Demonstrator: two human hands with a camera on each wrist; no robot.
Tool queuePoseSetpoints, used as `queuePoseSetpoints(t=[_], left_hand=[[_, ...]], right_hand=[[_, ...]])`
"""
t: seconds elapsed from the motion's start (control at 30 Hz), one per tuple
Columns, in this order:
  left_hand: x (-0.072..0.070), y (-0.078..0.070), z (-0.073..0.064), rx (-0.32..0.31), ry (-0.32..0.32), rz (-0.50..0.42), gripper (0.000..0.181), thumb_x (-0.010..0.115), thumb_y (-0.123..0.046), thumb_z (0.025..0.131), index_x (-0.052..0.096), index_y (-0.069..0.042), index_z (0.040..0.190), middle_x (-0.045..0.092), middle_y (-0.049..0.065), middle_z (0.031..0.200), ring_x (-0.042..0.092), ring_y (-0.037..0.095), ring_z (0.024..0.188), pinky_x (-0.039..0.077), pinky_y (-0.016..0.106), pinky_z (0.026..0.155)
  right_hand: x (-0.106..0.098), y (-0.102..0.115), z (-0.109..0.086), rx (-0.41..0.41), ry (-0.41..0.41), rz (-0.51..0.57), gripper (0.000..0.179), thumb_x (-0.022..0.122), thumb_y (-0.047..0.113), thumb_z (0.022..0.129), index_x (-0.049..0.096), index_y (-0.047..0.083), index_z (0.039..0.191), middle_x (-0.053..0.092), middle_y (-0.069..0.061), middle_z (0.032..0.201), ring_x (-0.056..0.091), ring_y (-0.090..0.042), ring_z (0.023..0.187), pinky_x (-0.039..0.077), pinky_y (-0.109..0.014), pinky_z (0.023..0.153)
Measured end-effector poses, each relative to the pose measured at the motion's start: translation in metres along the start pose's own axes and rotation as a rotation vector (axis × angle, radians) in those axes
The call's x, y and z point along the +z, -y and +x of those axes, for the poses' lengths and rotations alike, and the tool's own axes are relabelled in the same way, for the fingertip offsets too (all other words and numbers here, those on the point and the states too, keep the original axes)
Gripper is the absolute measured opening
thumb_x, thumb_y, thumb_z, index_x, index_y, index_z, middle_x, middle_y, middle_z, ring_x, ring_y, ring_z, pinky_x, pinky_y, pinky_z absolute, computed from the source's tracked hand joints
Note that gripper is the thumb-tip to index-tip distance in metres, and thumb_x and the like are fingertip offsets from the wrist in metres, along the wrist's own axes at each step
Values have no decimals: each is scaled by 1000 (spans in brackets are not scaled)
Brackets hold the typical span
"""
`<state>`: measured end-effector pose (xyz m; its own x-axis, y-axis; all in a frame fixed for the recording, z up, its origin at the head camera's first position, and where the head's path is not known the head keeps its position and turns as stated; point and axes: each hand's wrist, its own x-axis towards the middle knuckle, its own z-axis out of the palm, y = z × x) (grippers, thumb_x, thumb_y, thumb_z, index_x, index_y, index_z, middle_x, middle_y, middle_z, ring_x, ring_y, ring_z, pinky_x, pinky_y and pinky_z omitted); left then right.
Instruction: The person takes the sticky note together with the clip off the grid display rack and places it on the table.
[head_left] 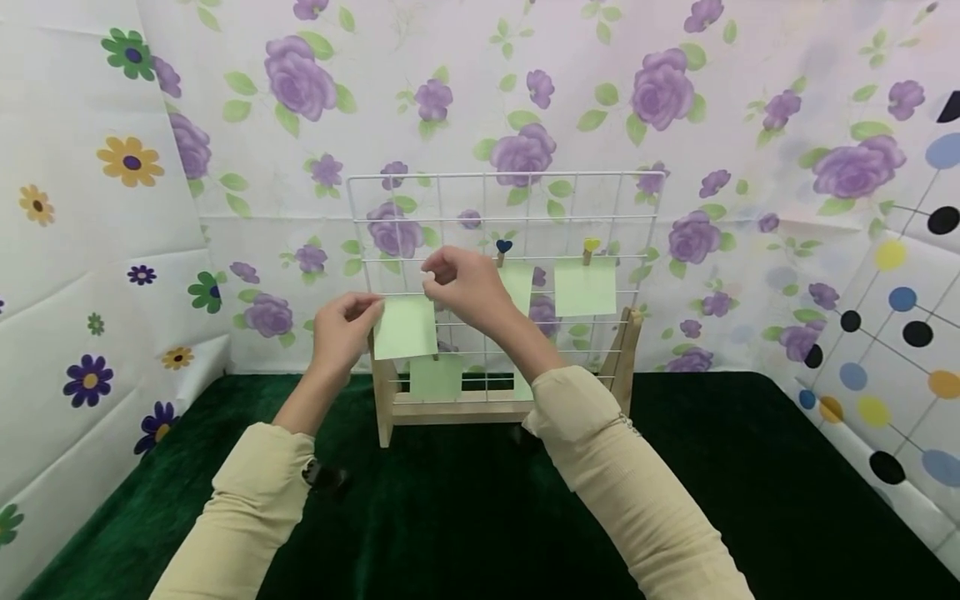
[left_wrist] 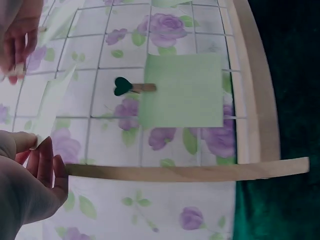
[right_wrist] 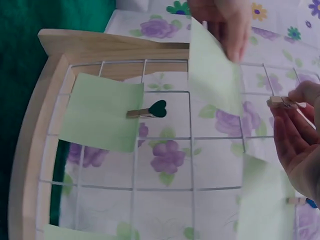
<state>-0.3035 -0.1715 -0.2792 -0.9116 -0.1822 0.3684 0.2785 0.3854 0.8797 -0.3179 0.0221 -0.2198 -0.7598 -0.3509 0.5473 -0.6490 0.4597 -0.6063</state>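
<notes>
My left hand point(head_left: 339, 332) pinches a pale green paper note point(head_left: 405, 331) by its upper left edge, holding it against the left side of a white wire grid panel point(head_left: 507, 174). In the right wrist view the note hangs slightly angled to the wires. My right hand point(head_left: 471, 287) is up and to the right of that note, pinching a small wooden clothespin point(right_wrist: 282, 102) between thumb and fingers. Below the held note, another green note point(left_wrist: 185, 92) is fixed to the grid by a clothespin with a dark green heart point(left_wrist: 122, 86).
A wooden stand point(head_left: 450, 410) supports the grid on dark green cloth point(head_left: 450, 517). Two more notes hang at upper right, under a dark blue heart clip point(head_left: 503, 247) and a yellow heart clip point(head_left: 592, 245). Part of another note point(head_left: 522, 385) shows behind the right forearm. Floral sheets point(head_left: 465, 92) surround the table.
</notes>
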Motion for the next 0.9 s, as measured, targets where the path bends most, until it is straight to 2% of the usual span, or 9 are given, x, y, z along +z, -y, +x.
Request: queuePoseSetpoints(t=[0.2, 0.3, 0.47, 0.6, 0.77, 0.9], left_hand=[[-5, 14, -6, -39, 31, -28, 31, 58, -22, 98, 66, 1, 117, 62, 14, 108, 54, 17, 87, 47, 22, 66], [-5, 17, -9, -47, 54, -18, 32, 58, -23, 98, 65, 0, 118, 62, 14, 112, 55, 17, 89, 48, 22, 69], [-4, 21, -18, -69, 99, 19, 34, 57, -24, 98, 62, -2, 123, 60, 15, 116, 54, 22, 102, 45, 34, 84], [-4, 24, -26, -80, 126, 42, 32, 56, -24, 99, 60, -1, 121, 59, 16, 112, 53, 26, 105, 41, 39, 88], [-8, 31, -34, -105, 130, 86, 29, 55, -23, 99, 61, 0, 116, 59, 16, 109, 51, 26, 101, 39, 39, 87], [-14, 38, -38, -115, 135, 115, 30, 55, -24, 99, 62, 1, 115, 60, 16, 107, 51, 25, 98, 40, 37, 84]], right_hand=[[-1, -9, -12, 57, 37, 12, 19, 64, 15, 92, 71, 5, 107, 69, -6, 108, 68, -15, 89, 53, -29, 74], [-3, -13, -17, 69, 36, 18, 19, 67, 17, 91, 73, 8, 106, 68, -4, 112, 68, -15, 91, 54, -31, 74], [-9, -25, -27, 102, 38, 78, 21, 69, 18, 89, 72, 7, 106, 71, -4, 102, 68, -14, 88, 53, -32, 75], [-20, -37, -35, 144, 27, 110, 21, 69, 20, 90, 73, 8, 106, 71, -3, 98, 65, -14, 89, 52, -34, 78], [-31, -48, -48, 166, 78, 95, 23, 67, 21, 91, 72, 8, 109, 70, -3, 100, 65, -15, 92, 52, -36, 81], [-32, -57, -64, 147, 115, 61, 21, 66, 19, 92, 72, 7, 109, 71, -3, 96, 65, -16, 89, 52, -37, 78]])
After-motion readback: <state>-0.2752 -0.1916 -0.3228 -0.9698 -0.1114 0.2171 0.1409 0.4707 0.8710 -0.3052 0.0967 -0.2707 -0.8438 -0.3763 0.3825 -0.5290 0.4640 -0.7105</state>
